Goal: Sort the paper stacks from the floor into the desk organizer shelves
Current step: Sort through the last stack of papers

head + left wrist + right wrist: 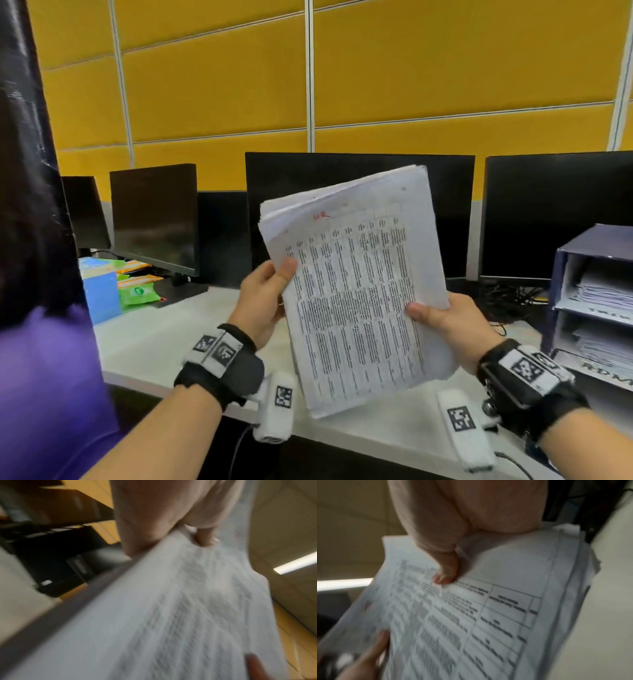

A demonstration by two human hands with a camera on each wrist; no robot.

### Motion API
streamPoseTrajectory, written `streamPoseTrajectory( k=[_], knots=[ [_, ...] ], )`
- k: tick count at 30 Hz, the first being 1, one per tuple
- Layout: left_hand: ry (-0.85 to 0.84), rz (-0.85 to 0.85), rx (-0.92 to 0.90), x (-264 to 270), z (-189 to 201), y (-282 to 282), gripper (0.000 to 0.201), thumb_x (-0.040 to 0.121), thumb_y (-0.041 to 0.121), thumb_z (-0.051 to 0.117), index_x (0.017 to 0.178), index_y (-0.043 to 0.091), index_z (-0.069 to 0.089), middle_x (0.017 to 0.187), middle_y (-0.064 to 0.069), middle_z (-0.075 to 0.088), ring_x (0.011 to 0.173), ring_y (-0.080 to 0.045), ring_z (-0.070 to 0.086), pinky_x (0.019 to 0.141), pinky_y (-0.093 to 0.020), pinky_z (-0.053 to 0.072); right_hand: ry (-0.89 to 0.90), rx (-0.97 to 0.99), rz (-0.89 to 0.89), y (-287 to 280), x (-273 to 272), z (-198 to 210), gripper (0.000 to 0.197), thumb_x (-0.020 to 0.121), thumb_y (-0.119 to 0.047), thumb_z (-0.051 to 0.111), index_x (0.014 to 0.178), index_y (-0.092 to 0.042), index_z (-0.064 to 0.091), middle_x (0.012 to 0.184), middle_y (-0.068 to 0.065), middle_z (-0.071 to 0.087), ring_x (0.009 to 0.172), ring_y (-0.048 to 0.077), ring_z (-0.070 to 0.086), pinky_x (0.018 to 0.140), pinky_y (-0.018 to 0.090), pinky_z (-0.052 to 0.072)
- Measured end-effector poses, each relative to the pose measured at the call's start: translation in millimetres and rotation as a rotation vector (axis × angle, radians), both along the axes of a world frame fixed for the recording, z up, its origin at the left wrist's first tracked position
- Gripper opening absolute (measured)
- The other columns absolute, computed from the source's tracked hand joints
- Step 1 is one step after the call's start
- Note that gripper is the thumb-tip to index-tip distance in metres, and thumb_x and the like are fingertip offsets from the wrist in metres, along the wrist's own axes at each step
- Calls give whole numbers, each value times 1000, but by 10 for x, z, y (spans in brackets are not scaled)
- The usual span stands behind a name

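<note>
Person at far left: someone in a purple top with dark hair stands close beside me at the edge of the head view.
Items at left of counter: a light blue box and green packets sit on the white counter, in front of a dark monitor.
My left hand: my left hand grips the left edge of the paper stack, thumb on the printed face and fingers curled behind; the left wrist view shows my thumb pressed on the top sheet.
Paper stack: the paper stack is held up in the air over the counter, between my two hands, tilted with its top corner leaning to the right. The top sheet carries a printed table and a small red mark near its top. The sheet edges are uneven and fanned at the upper left.
Middle monitor: a large dark screen stands behind the stack.
My right hand: my right hand holds the lower right edge of the stack, thumb on top and fingers under it; the right wrist view shows my thumb pinning the sheet beside the table's header row.
Right monitor: another dark screen stands at the back, cables lying below it.
Desk organizer: the desk organizer stands on the counter at the far right, apart from the stack, with papers already lying in its shelves.
</note>
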State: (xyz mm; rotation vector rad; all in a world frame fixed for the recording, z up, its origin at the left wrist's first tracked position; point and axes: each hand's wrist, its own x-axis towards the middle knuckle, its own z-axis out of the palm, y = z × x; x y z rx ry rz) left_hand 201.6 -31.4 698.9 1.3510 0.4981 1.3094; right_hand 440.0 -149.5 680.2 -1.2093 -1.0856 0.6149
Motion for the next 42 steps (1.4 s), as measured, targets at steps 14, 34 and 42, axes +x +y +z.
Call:
streamPoseTrajectory(
  k=[14,34,42],
  knots=[
    [352,281,5,383,-610,-15,20,91,25,65,110,24,60,107,4,69,94,-11,67,81,-32,56,-160,-57,-174,120,-60,-403,46,83,-7,70,117,-24,45,109,-9,62,100,6,61,91,31,49],
    [563,246,-21,238,-742,-523,21,97,12,54,114,20,46,124,0,59,103,-14,55,84,-27,48,-203,-161,-254,-329,-228,-349,43,91,-3,58,128,-17,42,114,-3,56,105,13,53,96,31,42],
    [669,174,35,133,-646,-1436,27,96,15,55,121,13,45,130,-4,56,121,-23,53,92,-32,43,-268,-211,-356,-1344,-360,-283,45,89,-6,61,129,-16,44,120,2,58,112,21,55,95,33,43]
  ],
)
